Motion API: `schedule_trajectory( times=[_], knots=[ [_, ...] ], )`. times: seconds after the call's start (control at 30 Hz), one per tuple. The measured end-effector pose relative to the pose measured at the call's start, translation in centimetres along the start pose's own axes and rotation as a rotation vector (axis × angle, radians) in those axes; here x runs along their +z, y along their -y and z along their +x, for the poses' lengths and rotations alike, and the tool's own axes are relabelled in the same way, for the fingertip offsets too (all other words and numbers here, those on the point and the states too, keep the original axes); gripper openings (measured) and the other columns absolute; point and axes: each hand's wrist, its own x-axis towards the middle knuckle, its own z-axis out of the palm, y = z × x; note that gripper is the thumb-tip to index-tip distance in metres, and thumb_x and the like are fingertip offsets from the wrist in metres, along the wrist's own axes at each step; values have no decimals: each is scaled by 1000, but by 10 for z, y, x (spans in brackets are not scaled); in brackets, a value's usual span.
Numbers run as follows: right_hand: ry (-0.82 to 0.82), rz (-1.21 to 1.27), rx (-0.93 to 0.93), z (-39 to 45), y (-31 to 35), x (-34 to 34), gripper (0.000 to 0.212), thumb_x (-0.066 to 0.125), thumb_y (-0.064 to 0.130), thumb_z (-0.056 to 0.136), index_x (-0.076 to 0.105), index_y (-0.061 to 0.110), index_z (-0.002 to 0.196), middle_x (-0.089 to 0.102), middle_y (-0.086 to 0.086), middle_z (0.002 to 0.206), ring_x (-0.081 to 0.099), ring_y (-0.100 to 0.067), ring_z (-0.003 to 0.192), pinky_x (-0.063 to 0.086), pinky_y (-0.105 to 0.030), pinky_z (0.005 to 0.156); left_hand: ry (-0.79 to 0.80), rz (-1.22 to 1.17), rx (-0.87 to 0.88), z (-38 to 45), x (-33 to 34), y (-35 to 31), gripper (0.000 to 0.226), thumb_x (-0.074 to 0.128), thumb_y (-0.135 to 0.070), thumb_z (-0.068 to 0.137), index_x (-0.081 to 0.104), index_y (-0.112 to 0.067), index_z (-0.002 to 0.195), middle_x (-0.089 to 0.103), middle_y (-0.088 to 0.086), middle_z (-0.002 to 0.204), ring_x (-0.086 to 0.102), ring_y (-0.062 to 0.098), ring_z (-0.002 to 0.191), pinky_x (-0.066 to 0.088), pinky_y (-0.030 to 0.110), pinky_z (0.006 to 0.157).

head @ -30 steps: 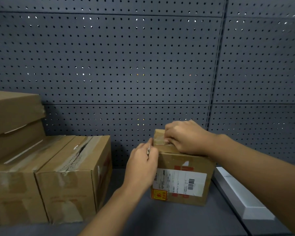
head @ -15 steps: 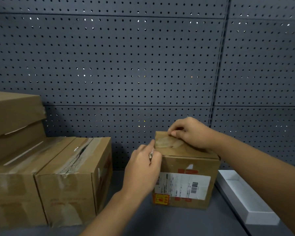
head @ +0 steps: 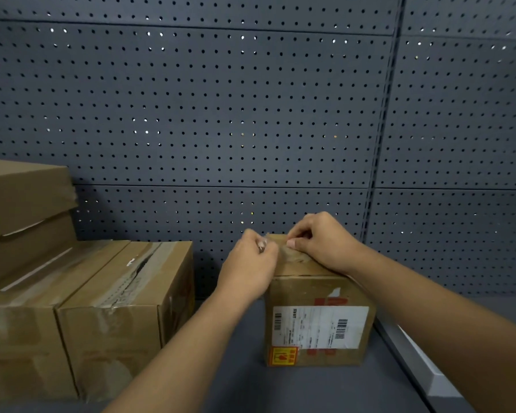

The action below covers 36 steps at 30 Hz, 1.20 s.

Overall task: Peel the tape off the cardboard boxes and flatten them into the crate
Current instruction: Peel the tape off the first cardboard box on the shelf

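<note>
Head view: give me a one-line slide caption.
Both hands work the tape atop a small labelled box: left hand pinches its end, right hand grips it.

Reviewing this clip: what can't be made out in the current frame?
Head view only:
- Tape on the small box: how far it is peeled, covered by the left hand and right hand.
- Shipping label text: too small.
- Crate: not in view.
- White tray: cut off by the right forearm.

Boxes (head: 87,308) left (pegboard (head: 251,114) seemingly close)
</note>
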Motion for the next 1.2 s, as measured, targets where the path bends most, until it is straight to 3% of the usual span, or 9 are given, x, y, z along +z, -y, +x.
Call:
schedule_trajectory(
  times=[0.07, 0.17, 0.4, 0.53, 0.73, 0.9, 1.07, 1.2],
  knots=[
    [-13, -27, 19, 0, 2, 2, 7, 76, 19, 93, 79, 17, 98, 66, 4, 98, 62, -14, 95, 51, -29, 89, 36, 4, -16, 5, 7, 0, 23, 48, -41, 103, 49, -25, 119, 61, 0, 110, 60, 18, 92, 45, 36, 71],
    [-32, -86, 29, -4, 6, 6, 6, 73, 21, 95, 77, 18, 98, 62, 4, 101, 59, -15, 98, 50, -32, 92, 27, 11, 12, 3, 18, 9, 42, 43, -44, 105, 43, -28, 143, 56, 1, 131, 59, 19, 108, 52, 41, 90],
    [-38, -201, 31, -11, 17, 9, 14, 65, 21, 100, 75, 14, 106, 58, 2, 107, 57, -16, 99, 50, -37, 95, 39, 5, 38, -3, 17, 10, 46, 38, -44, 108, 38, -25, 150, 44, 1, 143, 51, 18, 117, 46, 36, 96],
    [-56, -214, 6, -18, 21, 10, 10, 64, 20, 100, 73, 15, 103, 57, 3, 105, 53, -13, 99, 49, -33, 93, 49, -10, 55, -8, 17, 11, 44, 38, -45, 108, 37, -26, 148, 42, 0, 142, 50, 19, 120, 47, 43, 104],
    [-60, 8, 34, -34, 12, -9, 8, 63, 19, 101, 70, 22, 98, 63, 10, 102, 59, -7, 95, 47, -23, 83, 88, -71, 123, -21, 16, 20, 59, 33, -56, 106, 24, -32, 160, 37, -5, 158, 37, 19, 144, 37, 48, 117],
    [-63, 16, -56, -43, 10, -19, 16, 70, 12, 96, 79, 19, 107, 64, 8, 103, 62, -5, 94, 49, -21, 89, 126, -93, 151, -24, 19, 30, 69, 21, -75, 91, 29, -49, 155, 59, -7, 142, 50, 25, 134, 44, 54, 110],
    [-67, 5, -123, -46, 13, -22, 14, 74, 12, 93, 82, 23, 97, 64, 12, 97, 62, -3, 93, 51, -21, 88, 122, -91, 194, -31, 15, 29, 62, 22, -73, 93, 31, -53, 152, 66, -7, 128, 59, 23, 121, 52, 53, 100],
    [-63, -33, -138, -49, 17, -20, 15, 69, 9, 96, 81, 19, 97, 62, 11, 98, 60, -4, 91, 44, -13, 82, 101, -102, 203, -36, 14, 25, 57, 23, -69, 94, 32, -54, 149, 66, -10, 124, 60, 20, 117, 53, 51, 96]
  ],
)
